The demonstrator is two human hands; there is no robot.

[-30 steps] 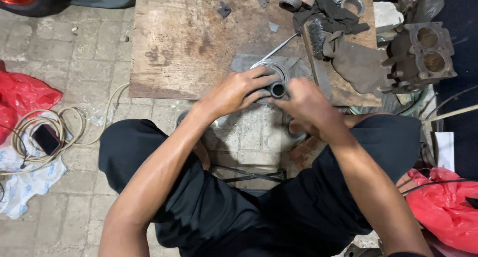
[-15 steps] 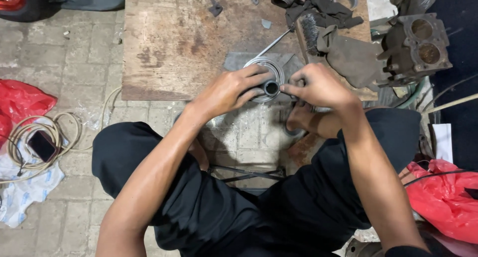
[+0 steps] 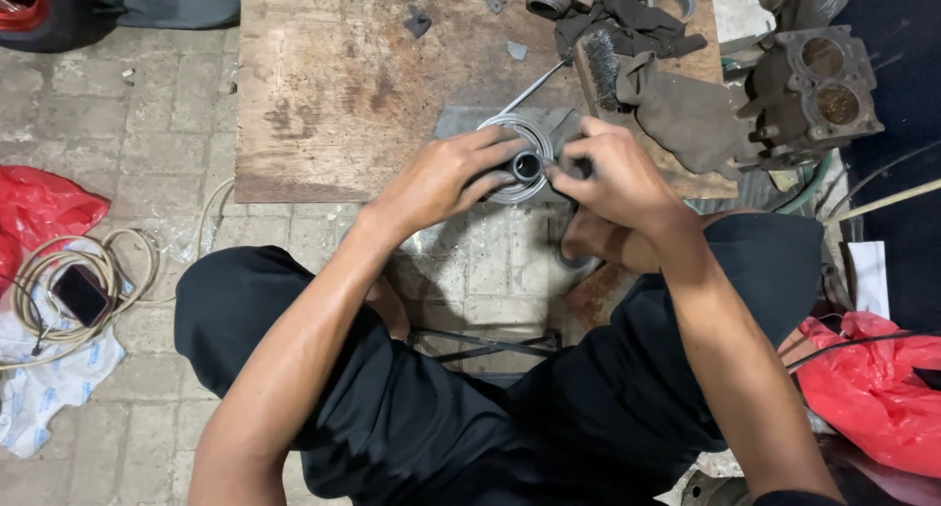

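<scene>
Round grey metal part [image 3: 521, 163], seemingly hollow-centred, sits between both hands.

A rough, floor-level mechanic's workshop is shown. A worn, stained wooden board [image 3: 353, 84] is laid straight on a brick-paved floor [image 3: 118, 124] and used as a bench. On it, a wire brush [image 3: 600, 67], dirty rags [image 3: 676, 114] and small metal rings and scraps are scattered. A greasy two-bore engine block [image 3: 814, 89] is set beside it, and part of a tyre [image 3: 29, 6] is seen in the corner.
</scene>
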